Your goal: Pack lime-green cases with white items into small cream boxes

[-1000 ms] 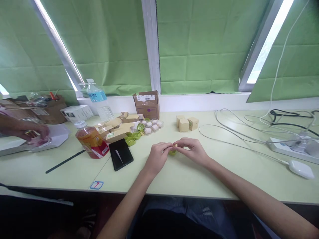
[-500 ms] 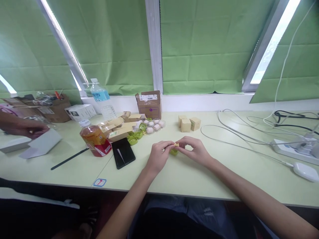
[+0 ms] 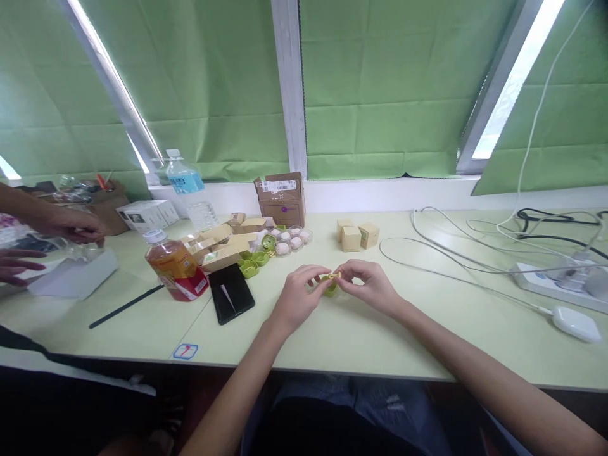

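In the middle of the table, my left hand (image 3: 298,297) pinches the left side of a small green case (image 3: 331,291). A thin yellow strap or loop (image 3: 334,275) shows at the top of the case. My right hand (image 3: 369,285) has thumb and forefinger closed on the strap's right end. The fingers partly cover the case, so its far side is hidden. Similar green cases (image 3: 249,268) lie open to the left, next to a clear tray of round pale pink-white pieces (image 3: 295,242).
Small cream boxes (image 3: 351,239) stand behind my hands. At left are a black phone (image 3: 232,293), an orange drink bottle (image 3: 177,266), a water bottle (image 3: 190,193) and opened cartons (image 3: 228,256). White cables (image 3: 446,248) and a power strip (image 3: 555,285) lie right. A co-worker's hand (image 3: 71,223) is far left.
My left fingers have shifted slightly left and the yellow strap shows more between my hands. At far left, the co-worker's hands have moved over the white box. The view has turned slightly.
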Action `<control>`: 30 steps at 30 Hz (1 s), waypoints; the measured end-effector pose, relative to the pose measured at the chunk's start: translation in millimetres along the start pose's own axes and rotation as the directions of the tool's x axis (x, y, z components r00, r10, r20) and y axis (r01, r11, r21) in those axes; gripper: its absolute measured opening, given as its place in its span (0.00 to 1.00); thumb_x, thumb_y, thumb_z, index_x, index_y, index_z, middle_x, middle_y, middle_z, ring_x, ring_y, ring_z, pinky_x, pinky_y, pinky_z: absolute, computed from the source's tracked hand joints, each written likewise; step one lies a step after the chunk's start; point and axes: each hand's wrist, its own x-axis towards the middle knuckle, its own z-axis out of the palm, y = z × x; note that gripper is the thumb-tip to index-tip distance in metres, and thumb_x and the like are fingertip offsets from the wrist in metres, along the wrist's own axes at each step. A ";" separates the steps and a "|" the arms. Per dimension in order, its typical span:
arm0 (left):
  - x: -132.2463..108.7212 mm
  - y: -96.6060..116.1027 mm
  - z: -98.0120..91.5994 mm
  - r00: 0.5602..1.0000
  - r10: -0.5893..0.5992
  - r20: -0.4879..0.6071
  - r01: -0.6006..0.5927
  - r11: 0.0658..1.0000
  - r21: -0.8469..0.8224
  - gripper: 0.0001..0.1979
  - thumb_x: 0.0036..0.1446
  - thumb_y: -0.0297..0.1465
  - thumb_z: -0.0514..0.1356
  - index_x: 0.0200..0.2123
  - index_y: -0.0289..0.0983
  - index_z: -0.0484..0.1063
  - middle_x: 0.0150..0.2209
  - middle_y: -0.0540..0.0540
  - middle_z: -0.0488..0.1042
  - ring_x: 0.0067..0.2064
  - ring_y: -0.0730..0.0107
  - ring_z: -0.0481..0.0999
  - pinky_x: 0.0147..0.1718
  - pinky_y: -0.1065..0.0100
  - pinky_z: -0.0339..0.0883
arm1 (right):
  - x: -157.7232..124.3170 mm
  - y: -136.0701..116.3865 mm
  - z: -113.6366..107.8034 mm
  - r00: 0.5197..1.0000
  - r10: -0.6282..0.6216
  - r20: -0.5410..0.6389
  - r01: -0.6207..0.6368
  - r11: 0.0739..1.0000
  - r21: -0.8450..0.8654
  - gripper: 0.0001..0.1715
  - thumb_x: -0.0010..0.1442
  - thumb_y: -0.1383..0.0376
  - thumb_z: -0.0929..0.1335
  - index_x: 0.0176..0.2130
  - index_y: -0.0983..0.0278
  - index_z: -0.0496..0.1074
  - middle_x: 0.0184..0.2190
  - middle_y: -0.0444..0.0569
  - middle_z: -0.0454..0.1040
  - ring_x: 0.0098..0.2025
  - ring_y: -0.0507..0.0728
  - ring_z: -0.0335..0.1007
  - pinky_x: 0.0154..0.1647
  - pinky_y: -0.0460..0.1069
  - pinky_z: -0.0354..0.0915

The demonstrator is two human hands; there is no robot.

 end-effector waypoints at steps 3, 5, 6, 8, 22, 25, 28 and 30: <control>-2.6 -5.6 -7.2 0.998 -0.029 0.052 0.022 0.992 0.126 0.25 0.59 0.37 0.66 0.59 0.40 0.70 0.55 0.40 0.76 0.48 0.60 0.77 0.50 0.58 0.72 | 0.1 0.9 -1.6 1.000 -0.018 0.005 0.018 0.997 -0.072 0.11 0.65 0.57 0.69 0.37 0.62 0.76 0.29 0.46 0.74 0.29 0.53 0.67 0.31 0.49 0.66; -5.6 -9.9 -8.7 0.990 -0.074 0.121 0.052 0.982 0.179 0.36 0.56 0.40 0.69 0.65 0.40 0.64 0.61 0.37 0.70 0.56 0.54 0.74 0.55 0.54 0.69 | -0.1 2.7 -1.3 0.999 -0.031 0.012 0.032 0.992 -0.122 0.10 0.64 0.59 0.69 0.36 0.62 0.76 0.29 0.45 0.73 0.28 0.52 0.65 0.30 0.48 0.64; -7.1 -11.7 -8.0 0.982 -0.102 0.157 0.070 0.977 0.200 0.39 0.55 0.41 0.70 0.66 0.40 0.62 0.63 0.36 0.68 0.59 0.50 0.71 0.57 0.52 0.67 | -0.2 4.3 -0.8 0.999 -0.034 0.019 0.036 0.989 -0.146 0.09 0.64 0.59 0.69 0.36 0.62 0.76 0.28 0.45 0.72 0.28 0.52 0.65 0.29 0.48 0.63; -9.2 -14.0 -3.8 0.967 -0.142 0.214 0.092 0.970 0.225 0.39 0.56 0.41 0.69 0.67 0.40 0.60 0.64 0.35 0.68 0.63 0.45 0.68 0.60 0.48 0.64 | -0.4 8.4 0.4 0.998 -0.041 0.043 0.049 0.979 -0.199 0.07 0.64 0.62 0.69 0.35 0.62 0.76 0.27 0.44 0.71 0.27 0.51 0.63 0.29 0.47 0.62; -6.2 -3.8 6.4 0.967 0.001 0.254 -0.010 0.999 0.033 0.27 0.57 0.25 0.64 0.60 0.43 0.66 0.56 0.42 0.72 0.53 0.57 0.75 0.52 0.58 0.71 | -3.5 12.7 3.3 0.973 -0.152 0.172 0.209 0.897 -0.390 0.04 0.64 0.65 0.71 0.38 0.61 0.79 0.34 0.48 0.67 0.37 0.56 0.65 0.37 0.50 0.65; -5.5 -0.5 5.8 0.966 -0.001 0.260 -0.009 0.999 0.035 0.25 0.58 0.24 0.64 0.58 0.42 0.67 0.54 0.43 0.72 0.51 0.58 0.75 0.52 0.59 0.71 | -4.0 13.4 4.3 0.972 -0.154 0.177 0.216 0.879 -0.424 0.04 0.64 0.64 0.71 0.38 0.61 0.79 0.35 0.49 0.66 0.38 0.57 0.65 0.37 0.51 0.65; -4.3 1.3 5.6 0.964 0.010 0.266 -0.019 0.999 0.034 0.23 0.58 0.24 0.63 0.56 0.42 0.68 0.53 0.43 0.72 0.52 0.58 0.74 0.53 0.59 0.70 | -4.0 14.7 4.6 0.972 -0.151 0.182 0.217 0.876 -0.431 0.03 0.63 0.65 0.71 0.36 0.61 0.79 0.35 0.48 0.66 0.38 0.57 0.66 0.37 0.51 0.65; -3.9 1.2 5.0 0.963 0.028 0.268 -0.038 0.999 0.033 0.22 0.59 0.24 0.63 0.55 0.42 0.68 0.52 0.43 0.72 0.51 0.58 0.74 0.52 0.60 0.70 | -4.0 15.0 4.7 0.971 -0.155 0.180 0.220 0.872 -0.436 0.04 0.63 0.65 0.71 0.36 0.61 0.78 0.34 0.48 0.67 0.38 0.57 0.66 0.37 0.51 0.65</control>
